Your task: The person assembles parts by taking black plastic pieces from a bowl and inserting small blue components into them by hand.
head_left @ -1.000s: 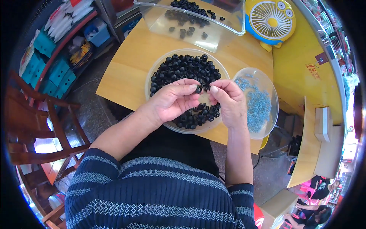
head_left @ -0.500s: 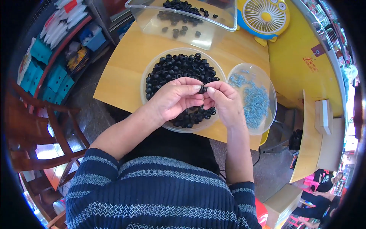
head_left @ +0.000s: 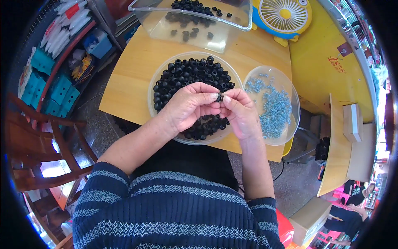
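Note:
Over a round translucent tub [head_left: 151, 85], my left hand [head_left: 192, 107] pinches a small black ring-shaped piece [head_left: 219, 98] between thumb and forefinger. My right hand [head_left: 243, 114] meets it from the other side, its thumb and forefinger closed on the same spot. The fingertips cover most of the piece, so its exact shape is hidden. Below both hands the tub holds a heap of small round black plastic parts [head_left: 199, 70] with holes. Close to my right hand, a shallow clear dish [head_left: 295, 118] carries many tiny light-blue pieces [head_left: 275, 112], too small to make out.
A clear rectangular bin [head_left: 199, 39] with more black parts stands at the table's far side. Beside it is a yellow and blue fan [head_left: 286, 16]. All this rests on a wooden table [head_left: 124, 89]. Wooden chairs [head_left: 54, 166] are at left, a cardboard box [head_left: 309, 218] lower right.
Both hands stay together at the black piece, with only slight finger movement. The table and its contents appear shifted a little to the left in the picture.

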